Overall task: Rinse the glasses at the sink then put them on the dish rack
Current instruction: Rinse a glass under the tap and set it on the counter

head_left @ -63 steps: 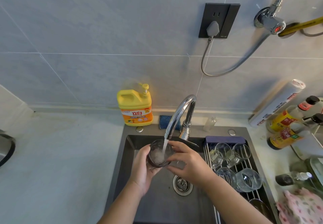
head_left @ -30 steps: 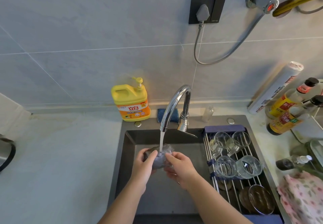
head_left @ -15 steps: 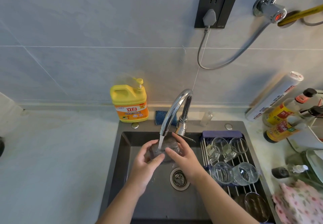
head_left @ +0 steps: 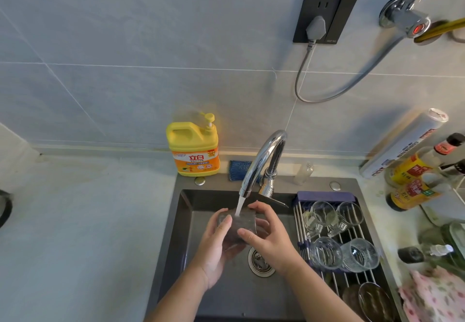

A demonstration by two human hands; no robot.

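Observation:
A clear glass [head_left: 239, 226] lies on its side between both hands over the dark sink [head_left: 186, 211], under the water running from the chrome faucet [head_left: 261, 160]. My left hand [head_left: 216, 246] cups it from the left and below, thumb over its side. My right hand [head_left: 269, 236] grips its right end with thumb and curled fingers. Several rinsed glasses [head_left: 324, 251] stand on the roll-up dish rack [head_left: 299, 223] across the sink's right half.
A yellow dish soap bottle [head_left: 193, 148] and a blue sponge [head_left: 239, 168] sit behind the sink. Sauce bottles [head_left: 412, 178] and a foil roll [head_left: 405, 143] crowd the right counter. A pink cloth [head_left: 435, 299] lies at the lower right. The drain [head_left: 259, 261] is below the hands.
The glass went from upright and filling under the stream to lying on its side. Both hands have turned it under the water, staying at the same spot.

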